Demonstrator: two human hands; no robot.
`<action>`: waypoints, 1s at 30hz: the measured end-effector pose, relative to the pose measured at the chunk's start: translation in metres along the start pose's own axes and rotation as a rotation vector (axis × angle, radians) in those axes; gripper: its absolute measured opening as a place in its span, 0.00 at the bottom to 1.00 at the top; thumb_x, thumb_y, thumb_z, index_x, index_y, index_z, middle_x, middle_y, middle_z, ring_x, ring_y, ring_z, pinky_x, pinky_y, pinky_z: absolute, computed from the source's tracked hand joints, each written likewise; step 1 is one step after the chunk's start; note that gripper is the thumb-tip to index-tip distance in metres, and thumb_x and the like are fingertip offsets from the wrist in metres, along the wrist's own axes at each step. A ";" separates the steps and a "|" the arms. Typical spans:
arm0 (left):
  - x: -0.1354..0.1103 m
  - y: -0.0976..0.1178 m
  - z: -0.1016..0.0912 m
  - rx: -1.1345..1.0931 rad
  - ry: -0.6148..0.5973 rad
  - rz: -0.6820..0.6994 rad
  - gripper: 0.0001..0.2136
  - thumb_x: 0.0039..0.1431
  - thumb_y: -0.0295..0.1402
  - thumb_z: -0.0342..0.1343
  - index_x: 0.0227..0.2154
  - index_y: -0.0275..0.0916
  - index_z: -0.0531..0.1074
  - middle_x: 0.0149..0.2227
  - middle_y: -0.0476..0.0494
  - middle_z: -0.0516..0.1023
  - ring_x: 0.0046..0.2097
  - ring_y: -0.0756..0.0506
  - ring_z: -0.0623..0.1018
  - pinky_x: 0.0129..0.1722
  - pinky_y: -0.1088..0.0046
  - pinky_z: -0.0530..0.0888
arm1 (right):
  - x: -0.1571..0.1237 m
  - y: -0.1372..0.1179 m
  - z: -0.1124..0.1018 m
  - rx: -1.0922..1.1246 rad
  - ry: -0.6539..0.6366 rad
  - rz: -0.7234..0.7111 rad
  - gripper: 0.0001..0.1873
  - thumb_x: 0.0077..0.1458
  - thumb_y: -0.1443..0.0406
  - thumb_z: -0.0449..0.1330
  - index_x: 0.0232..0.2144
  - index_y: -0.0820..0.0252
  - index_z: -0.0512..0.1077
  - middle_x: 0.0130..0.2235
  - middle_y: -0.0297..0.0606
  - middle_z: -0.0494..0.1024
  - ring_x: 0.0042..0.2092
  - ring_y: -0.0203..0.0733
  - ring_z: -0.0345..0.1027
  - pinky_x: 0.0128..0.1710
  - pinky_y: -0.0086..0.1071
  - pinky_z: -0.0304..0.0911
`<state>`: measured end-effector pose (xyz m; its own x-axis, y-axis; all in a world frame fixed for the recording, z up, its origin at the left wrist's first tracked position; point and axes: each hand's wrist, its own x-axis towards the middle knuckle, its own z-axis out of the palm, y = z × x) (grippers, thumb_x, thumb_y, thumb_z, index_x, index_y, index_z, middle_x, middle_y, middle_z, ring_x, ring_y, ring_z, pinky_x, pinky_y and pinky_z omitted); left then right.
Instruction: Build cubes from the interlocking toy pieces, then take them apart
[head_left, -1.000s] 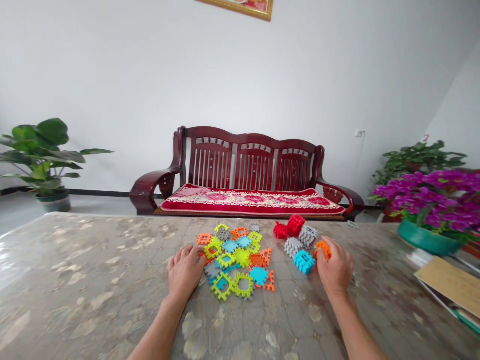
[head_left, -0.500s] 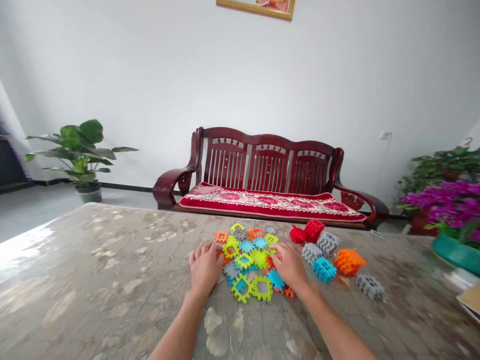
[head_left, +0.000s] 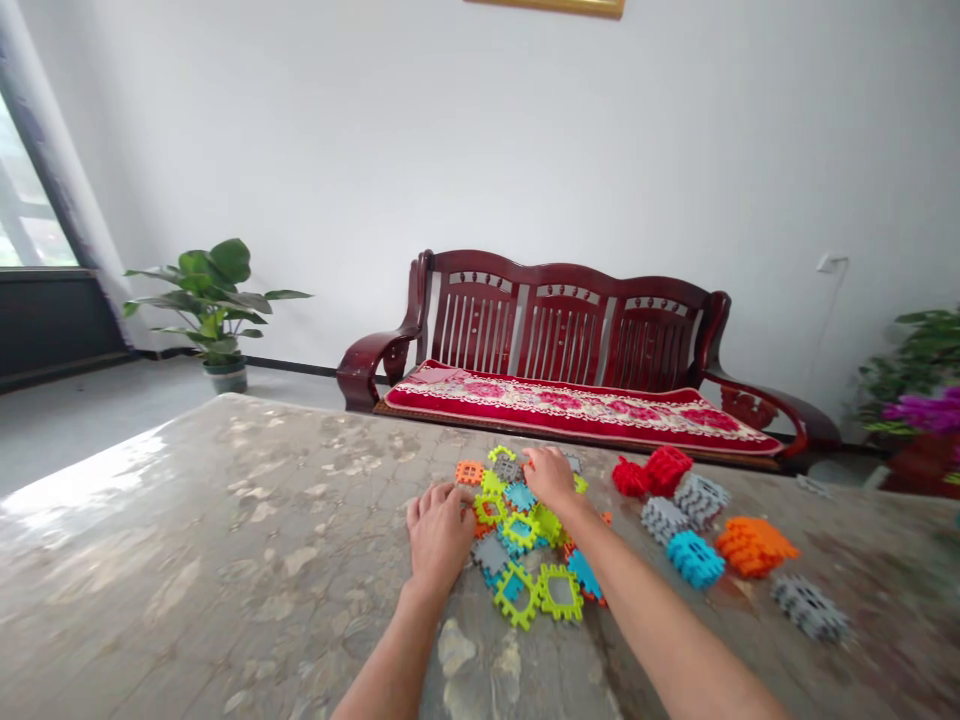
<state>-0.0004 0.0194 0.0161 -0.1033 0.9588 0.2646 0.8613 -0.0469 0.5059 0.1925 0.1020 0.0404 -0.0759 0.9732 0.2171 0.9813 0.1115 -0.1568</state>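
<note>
A loose pile of flat, notched plastic building tiles [head_left: 519, 530] in lime green, blue, orange and grey lies on the table. My left hand [head_left: 439, 530] rests palm down at the pile's left edge, its fingers loosely bent and slightly apart by an orange tile. Over the far side of the pile reaches my right hand [head_left: 552, 480]. Its fingertips are beside a dark grey tile [head_left: 508, 470], and no held tile shows in them. The right hand and forearm hide part of the pile's right side. A lime tile with a large hole [head_left: 559, 592] lies at the near edge.
Right of the pile stand stacked tiles: red [head_left: 667, 470], grey [head_left: 700, 500], blue [head_left: 695, 559], orange [head_left: 756, 546] and another grey stack [head_left: 810, 607]. A wooden bench [head_left: 536, 310] is behind the patterned table [head_left: 247, 560]. A potted plant [head_left: 217, 300] stands at left.
My right hand has moved from the pile's right side to its far side, covering an orange tile there. My left hand stays at the left edge. The view has turned left.
</note>
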 end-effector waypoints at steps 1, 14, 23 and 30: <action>0.000 0.000 0.000 0.000 0.000 0.002 0.11 0.56 0.31 0.50 0.38 0.48 0.77 0.52 0.46 0.75 0.57 0.41 0.67 0.59 0.59 0.55 | 0.005 -0.001 0.002 -0.014 -0.020 -0.004 0.20 0.55 0.69 0.53 0.48 0.54 0.75 0.48 0.41 0.79 0.51 0.47 0.68 0.50 0.36 0.59; 0.000 -0.001 0.001 -0.014 -0.005 -0.003 0.12 0.55 0.31 0.53 0.40 0.48 0.77 0.53 0.45 0.74 0.58 0.40 0.66 0.59 0.59 0.56 | 0.018 -0.007 0.002 -0.114 -0.056 -0.106 0.17 0.54 0.73 0.52 0.40 0.59 0.78 0.43 0.48 0.79 0.49 0.48 0.70 0.48 0.37 0.58; 0.000 -0.001 0.003 -0.005 0.020 0.011 0.11 0.56 0.31 0.52 0.39 0.48 0.77 0.52 0.46 0.74 0.57 0.41 0.68 0.59 0.59 0.56 | -0.014 0.024 -0.025 0.029 0.022 -0.077 0.17 0.52 0.73 0.52 0.39 0.53 0.77 0.43 0.37 0.76 0.43 0.39 0.71 0.42 0.28 0.60; 0.000 -0.001 0.001 -0.005 0.005 0.015 0.12 0.56 0.32 0.52 0.40 0.48 0.77 0.52 0.46 0.74 0.56 0.41 0.68 0.59 0.60 0.56 | -0.081 0.070 -0.025 0.347 0.271 -0.074 0.10 0.53 0.67 0.52 0.31 0.55 0.75 0.37 0.36 0.76 0.41 0.41 0.71 0.43 0.32 0.63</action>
<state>-0.0007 0.0199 0.0150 -0.0934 0.9565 0.2763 0.8601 -0.0622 0.5062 0.2713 0.0257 0.0355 -0.0491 0.8774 0.4772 0.8540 0.2847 -0.4355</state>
